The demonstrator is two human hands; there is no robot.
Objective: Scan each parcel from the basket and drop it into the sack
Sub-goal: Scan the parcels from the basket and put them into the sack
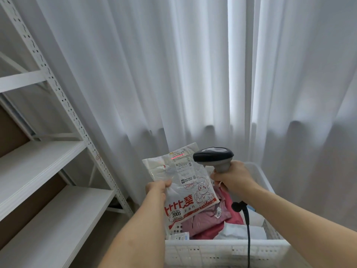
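Head camera looks down at two bare forearms above a white perforated basket [222,250]. In this view the left hand [157,187] pinches a white plastic parcel [183,182] by its left edge, with the thumb on the front face and the other fingers hidden behind it. The parcel is held up above the basket, tilted a little, and its printed face is turned to the camera. It carries red printed characters, a cartoon figure, a small tag with "2005" near its bottom edge and a shipping label near its top. A red line of light [176,157] lies across the top of that label. The right hand [231,177] is closed around the grey handle of a barcode scanner [213,156], whose dark head points to the left, toward the top of the parcel, close to it but not touching. A black cable [247,229] hangs from the handle down over the basket. Inside the basket lie more parcels, pink [204,221] and white [239,232] ones. White metal shelving [58,151] stands at the left, and a white curtain [193,64] hangs behind everything.
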